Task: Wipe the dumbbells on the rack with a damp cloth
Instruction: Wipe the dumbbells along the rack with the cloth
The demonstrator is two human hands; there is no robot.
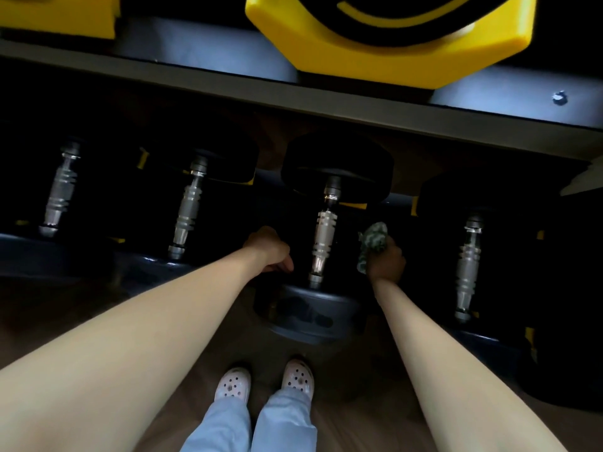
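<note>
**Colleague:** Where does the dumbbell lie from the cloth?

**Me:** The middle dumbbell (pixel 321 223) is between my two hands, on the lower row of the rack (pixel 489 125). Its long axis runs away from me. The near head (pixel 306 308) points toward my feet and the far head (pixel 336 164) sits under the upper shelf (pixel 293 93). My right hand (pixel 386 264) is clamped around the crumpled cloth (pixel 373 243), just beside the handle (pixel 318 256) on its right side. So I judge the wipe must go leftward onto the handle, then along it.

**Colleague:** And the other hand?

**Me:** My left hand (pixel 269 251) is just beside the handle on the left, with its fingers curled. Whether it holds something or only rests there, I cannot tell. The right hand has the cloth, so it should do the work.

**Colleague:** Is there room?

**Me:** It is narrow. The neighbour dumbbell (pixel 468 262) is near my right hand, and the shelf edge hangs over the far head. Toward me the floor (pixel 342 386) gives open space.
</note>
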